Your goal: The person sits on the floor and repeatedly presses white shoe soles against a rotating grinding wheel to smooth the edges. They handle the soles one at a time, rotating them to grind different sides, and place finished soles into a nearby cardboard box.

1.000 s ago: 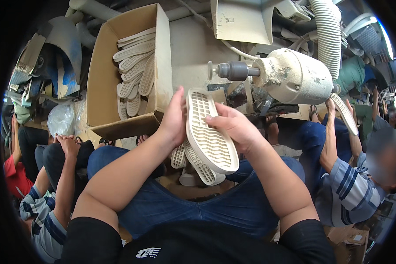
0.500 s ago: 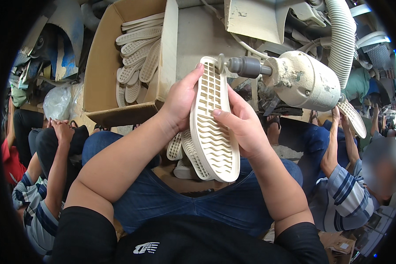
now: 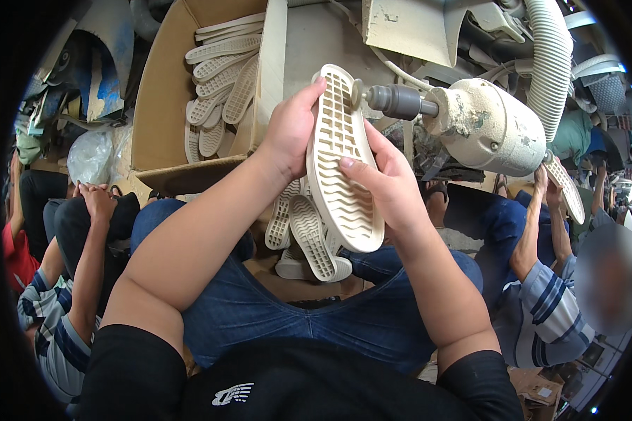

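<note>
Holding shoe sole (image 3: pixel 340 161) | left hand (image 3: pixel 288 133), right hand (image 3: pixel 386 182) | grip clenched both edges

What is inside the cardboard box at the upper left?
The cardboard box holds cream shoe soles stacked on edge, tread patterns showing. The lower soles are partly covered by those in front and by the box flap, so the bottom of the box cannot be seen.

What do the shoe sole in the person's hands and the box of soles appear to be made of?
Shoe sole: probably moulded rubber or foam, matte cream, judging by its crisp wavy tread. Box: brown cardboard, dull, with folded flaps and a thin raw edge.
</note>
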Available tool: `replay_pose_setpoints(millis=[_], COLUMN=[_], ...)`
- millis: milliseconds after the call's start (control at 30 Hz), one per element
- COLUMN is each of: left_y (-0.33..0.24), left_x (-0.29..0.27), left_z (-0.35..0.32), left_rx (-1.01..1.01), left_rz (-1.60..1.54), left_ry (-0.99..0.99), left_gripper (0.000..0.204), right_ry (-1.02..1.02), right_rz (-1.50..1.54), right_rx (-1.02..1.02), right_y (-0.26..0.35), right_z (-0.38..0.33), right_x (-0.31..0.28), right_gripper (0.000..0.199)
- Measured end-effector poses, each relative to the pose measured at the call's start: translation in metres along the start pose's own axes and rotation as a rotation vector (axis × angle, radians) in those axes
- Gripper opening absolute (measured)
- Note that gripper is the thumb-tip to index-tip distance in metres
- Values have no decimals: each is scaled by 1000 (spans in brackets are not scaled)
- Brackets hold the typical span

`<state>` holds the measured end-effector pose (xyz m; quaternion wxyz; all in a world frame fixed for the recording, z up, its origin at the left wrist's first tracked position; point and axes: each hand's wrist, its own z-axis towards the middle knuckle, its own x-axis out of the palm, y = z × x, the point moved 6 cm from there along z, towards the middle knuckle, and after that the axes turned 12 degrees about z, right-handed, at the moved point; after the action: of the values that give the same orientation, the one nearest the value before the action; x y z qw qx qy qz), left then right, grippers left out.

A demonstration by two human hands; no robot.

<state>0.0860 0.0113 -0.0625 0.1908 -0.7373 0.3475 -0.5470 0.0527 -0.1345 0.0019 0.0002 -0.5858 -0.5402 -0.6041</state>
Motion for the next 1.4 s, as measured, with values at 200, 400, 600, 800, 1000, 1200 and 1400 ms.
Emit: replay_pose_setpoints(millis=[200,400,600,800,1000,1200,1400], left_y=[-21,-15,9,-2,-14,-30,-28], left_x=[-13,-4,22,24,11,2,-14], left_z=[37,36,-22,-20,5,30,42], left_rx=[55,-9,-61,-29,29,103,86], left_rz=[-25,-32,-64,-2,78,95,68], left_ry=[-135,-142,-22,-60,-116,-126,-193], left_gripper=[49,51,57,56,53,55,56], right_ry=[-100,-155,-68,-14,-6,-10,-107], right_rz=[123,70,90,-8,-98,-91,-90], right_rx=[27,9,-36,-48,-58,-124,-48], right_y=[-6,-16,-7,5,5,1,-17], right_z=[18,6,-14,-10,6,33,28], right_x=[-20,-30,-24,-3,-6,-15,-15], right_gripper=[56,60,68,94,105,93,78])
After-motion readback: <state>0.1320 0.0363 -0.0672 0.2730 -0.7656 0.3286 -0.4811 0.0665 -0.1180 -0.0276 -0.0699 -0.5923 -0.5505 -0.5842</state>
